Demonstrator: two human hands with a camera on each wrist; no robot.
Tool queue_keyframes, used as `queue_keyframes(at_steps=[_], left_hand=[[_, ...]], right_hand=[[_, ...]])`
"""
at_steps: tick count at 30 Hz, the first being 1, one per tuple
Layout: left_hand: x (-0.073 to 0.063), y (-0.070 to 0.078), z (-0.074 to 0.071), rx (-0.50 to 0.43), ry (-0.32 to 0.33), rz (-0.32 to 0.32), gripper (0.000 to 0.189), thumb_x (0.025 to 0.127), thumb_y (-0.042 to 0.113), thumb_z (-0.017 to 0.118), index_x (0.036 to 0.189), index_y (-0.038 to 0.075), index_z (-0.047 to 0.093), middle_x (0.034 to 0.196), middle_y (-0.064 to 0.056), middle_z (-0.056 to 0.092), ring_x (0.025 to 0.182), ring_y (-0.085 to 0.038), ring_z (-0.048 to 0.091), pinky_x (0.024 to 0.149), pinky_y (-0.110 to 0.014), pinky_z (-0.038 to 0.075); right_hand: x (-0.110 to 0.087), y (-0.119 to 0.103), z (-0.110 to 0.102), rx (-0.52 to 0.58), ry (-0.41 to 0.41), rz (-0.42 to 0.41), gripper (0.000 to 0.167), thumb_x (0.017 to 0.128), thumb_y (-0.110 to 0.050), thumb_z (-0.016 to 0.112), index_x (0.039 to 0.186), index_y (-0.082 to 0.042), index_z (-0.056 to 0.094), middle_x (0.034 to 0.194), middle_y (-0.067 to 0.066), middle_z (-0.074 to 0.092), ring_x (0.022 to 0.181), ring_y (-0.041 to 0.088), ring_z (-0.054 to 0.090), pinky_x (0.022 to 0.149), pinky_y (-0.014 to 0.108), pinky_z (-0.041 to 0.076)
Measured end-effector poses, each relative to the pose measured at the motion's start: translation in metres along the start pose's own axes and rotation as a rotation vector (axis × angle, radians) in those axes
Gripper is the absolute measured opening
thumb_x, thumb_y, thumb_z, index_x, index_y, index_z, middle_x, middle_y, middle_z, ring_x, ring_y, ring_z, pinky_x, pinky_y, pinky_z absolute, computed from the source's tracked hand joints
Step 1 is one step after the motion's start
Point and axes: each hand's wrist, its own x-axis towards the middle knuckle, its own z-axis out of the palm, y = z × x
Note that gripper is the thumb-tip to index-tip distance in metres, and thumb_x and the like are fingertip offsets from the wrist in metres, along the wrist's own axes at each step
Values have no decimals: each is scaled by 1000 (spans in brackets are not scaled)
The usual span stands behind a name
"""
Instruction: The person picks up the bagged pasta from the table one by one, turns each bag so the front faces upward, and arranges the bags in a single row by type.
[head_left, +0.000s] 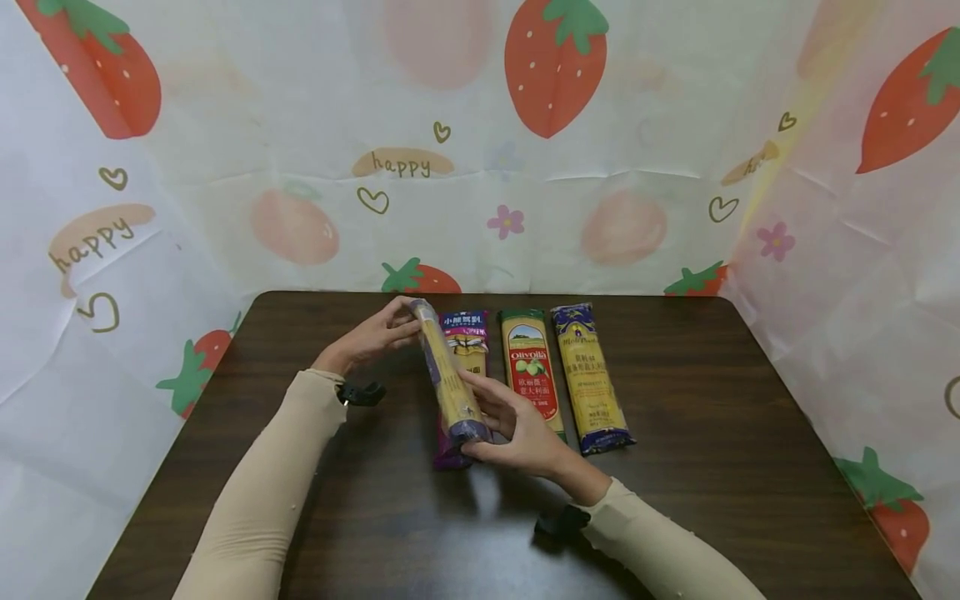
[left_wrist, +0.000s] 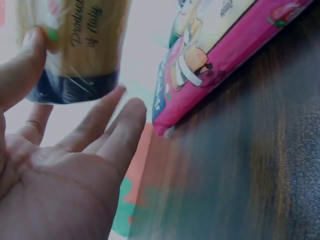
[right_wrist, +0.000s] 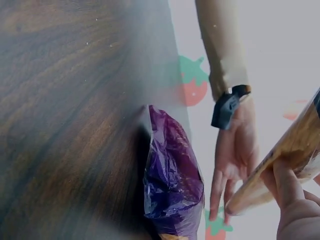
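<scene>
A clear-wrapped pack of spaghetti [head_left: 450,375] with dark blue ends is held tilted above the table. At its far end is my left hand [head_left: 382,332]; the left wrist view shows the thumb [left_wrist: 34,65] against the wrapper, while other fingers stretch out past the end. My right hand [head_left: 517,429] grips the near end, its fingers [right_wrist: 287,185] on the wrapper. Beneath the held pack lies a pink and purple noodle pack [head_left: 467,342], partly covered by it. A red and green spaghetti pack [head_left: 531,367] lies just right of that.
Farther right, a yellow and blue spaghetti pack [head_left: 592,379] lies on the dark wooden table [head_left: 697,433]. A white sheet printed with strawberries [head_left: 555,67] hangs behind the table and along both sides. Each wrist wears a black camera strap [head_left: 362,393].
</scene>
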Motion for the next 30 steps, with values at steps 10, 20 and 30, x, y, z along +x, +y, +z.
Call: queue_keyframes(at_steps=[10, 20, 30], left_hand=[[0, -1, 4, -14, 75, -47, 31, 116, 22, 50, 144, 20, 37, 133, -19, 57, 106, -22, 73, 104, -56, 55], [2, -8, 5, 38, 234, -77, 49, 112, 29, 61, 155, 12, 42, 125, -19, 61, 94, -21, 72, 94, -50, 58], [7, -5, 15, 28, 369, -119, 71, 106, 33, 71, 158, 2, 35, 130, -24, 60, 97, -19, 68, 98, -44, 56]], right_hand=[[-1, -1, -9, 29, 34, 32, 84, 94, -4, 82, 166, -3, 39, 165, 27, 43, 146, 37, 53, 109, 37, 53], [-2, -8, -19, -59, 40, 83, 86, 93, 0, 83, 167, -14, 42, 158, 20, 54, 141, 36, 59, 101, 42, 59], [-5, -5, -18, -144, 8, 166, 83, 95, 1, 81, 167, -7, 39, 160, 26, 50, 138, 41, 60, 96, 38, 61]])
